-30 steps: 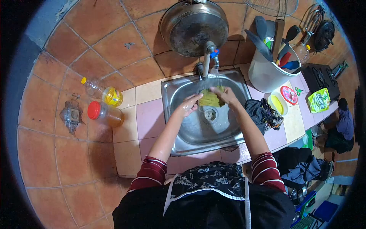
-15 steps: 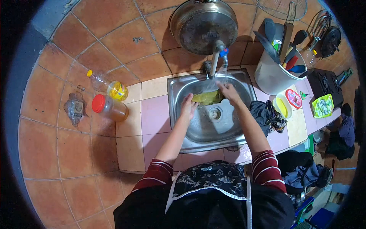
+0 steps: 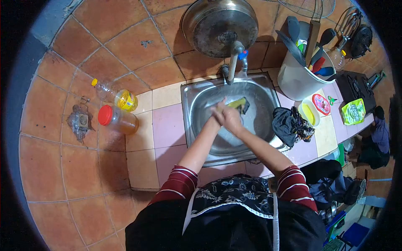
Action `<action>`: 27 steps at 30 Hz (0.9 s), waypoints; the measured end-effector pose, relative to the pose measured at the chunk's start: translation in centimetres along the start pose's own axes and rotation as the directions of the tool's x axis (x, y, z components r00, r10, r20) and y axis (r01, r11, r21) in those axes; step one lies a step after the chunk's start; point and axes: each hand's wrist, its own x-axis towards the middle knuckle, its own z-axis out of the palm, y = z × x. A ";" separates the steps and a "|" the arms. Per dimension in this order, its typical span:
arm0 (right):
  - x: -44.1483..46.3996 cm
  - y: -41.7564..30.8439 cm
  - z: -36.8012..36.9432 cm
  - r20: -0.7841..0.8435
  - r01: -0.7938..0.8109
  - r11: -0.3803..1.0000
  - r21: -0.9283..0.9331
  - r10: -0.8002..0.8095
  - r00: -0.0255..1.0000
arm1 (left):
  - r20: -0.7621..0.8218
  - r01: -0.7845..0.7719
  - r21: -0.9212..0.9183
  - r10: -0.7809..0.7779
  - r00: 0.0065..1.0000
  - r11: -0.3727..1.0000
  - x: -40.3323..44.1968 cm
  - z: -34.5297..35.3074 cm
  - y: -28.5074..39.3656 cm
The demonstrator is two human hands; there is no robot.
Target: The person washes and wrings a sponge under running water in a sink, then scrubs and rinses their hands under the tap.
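Over the metal sink (image 3: 197,149), my left hand (image 3: 216,113) and my right hand (image 3: 229,118) are close together and overlap at the fingers. Motion blur and the overlap hide how the fingers are bent. A yellow-green sponge-like piece (image 3: 239,105) with a dark edge shows just beyond the hands, inside the basin; whether either hand touches it is not clear. Above it are the tap (image 3: 234,62) and its blue handle. A dark crumpled cloth (image 3: 288,125) lies at the sink's right edge.
A jar with a red lid (image 3: 123,121) and an oil bottle (image 3: 125,100) stand left. To the right are a white bucket of utensils (image 3: 297,81), a tub with yellow contents (image 3: 309,113) and a green packet (image 3: 353,112). A large pan (image 3: 222,31) hangs behind.
Earlier both hands held the yellow-green piece apart under the tap. Now they have come together, nearer my body, and the piece appears beyond them. The view has shifted slightly.
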 end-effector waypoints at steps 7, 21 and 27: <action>3.2 2.5 -1.2 0.010 -0.164 0.954 -0.249 0.172 0.985 | 0.772 0.010 -0.064 0.043 0.635 0.998 4.5 -3.9 -2.0; 6.8 7.3 -3.8 -0.044 -0.353 0.860 -0.368 0.363 0.931 | -0.174 -0.100 0.233 0.142 0.974 0.967 -2.1 7.5 -1.9; 7.4 4.5 -8.5 0.344 -0.424 0.836 0.349 0.306 0.888 | -0.284 0.137 -0.139 -0.172 0.943 0.981 -3.1 5.7 1.1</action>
